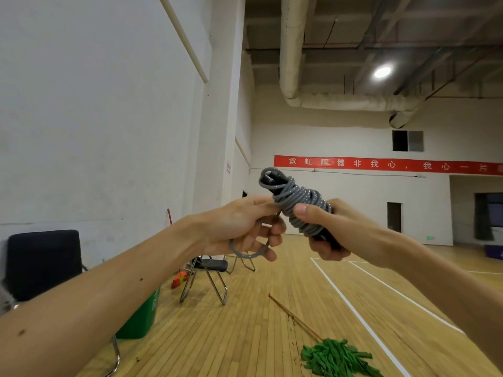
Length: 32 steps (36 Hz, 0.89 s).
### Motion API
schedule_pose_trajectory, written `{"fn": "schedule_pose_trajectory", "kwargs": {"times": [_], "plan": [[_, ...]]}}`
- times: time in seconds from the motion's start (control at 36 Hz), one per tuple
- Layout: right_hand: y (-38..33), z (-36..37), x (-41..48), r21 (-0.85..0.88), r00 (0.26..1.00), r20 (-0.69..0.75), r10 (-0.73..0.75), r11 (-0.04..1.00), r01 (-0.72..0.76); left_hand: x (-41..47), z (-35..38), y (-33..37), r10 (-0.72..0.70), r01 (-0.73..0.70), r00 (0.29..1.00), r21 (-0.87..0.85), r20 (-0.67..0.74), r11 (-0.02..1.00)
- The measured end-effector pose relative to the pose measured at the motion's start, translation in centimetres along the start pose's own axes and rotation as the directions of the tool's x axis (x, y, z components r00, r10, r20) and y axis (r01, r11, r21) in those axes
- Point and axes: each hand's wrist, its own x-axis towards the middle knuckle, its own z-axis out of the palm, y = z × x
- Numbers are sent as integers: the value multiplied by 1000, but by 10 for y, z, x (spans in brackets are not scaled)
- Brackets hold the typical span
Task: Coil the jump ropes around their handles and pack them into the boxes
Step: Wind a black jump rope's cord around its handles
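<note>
A grey jump rope (299,202) is wound in many turns around its dark handles, held up at chest height in front of me. My right hand (326,229) grips the lower part of the bundle, thumb pressed across the coils. My left hand (245,227) pinches the loose end of the rope beside the bundle, and a short loop of rope (246,254) hangs under its fingers. The dark handle tops (270,178) stick out above the coils. No box is in view.
A folding chair (209,278) stands on the wooden floor ahead. A black chair (40,265) and a green bin (141,317) are at my left. A green mop (334,357) with a long stick lies on the floor at lower right.
</note>
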Motion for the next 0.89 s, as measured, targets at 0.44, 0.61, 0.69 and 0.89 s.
{"fn": "schedule_pose_trajectory", "kwargs": {"times": [0.44, 0.61, 0.69, 0.89], "plan": [[22, 12, 19, -337, 952, -304, -21, 938, -87, 15, 26, -11, -4, 16, 968, 44, -253, 999], [20, 14, 19, -599, 951, -309, -34, 783, -167, 13, 24, -7, -89, 37, 971, -229, -223, 973], [20, 21, 19, -722, 947, -289, -138, 681, -121, 18, 23, -5, -123, 29, 945, -294, -305, 955], [42, 58, 24, -832, 942, -239, -237, 551, -72, 20, 1, -18, -177, -12, 844, -347, -506, 938]]}}
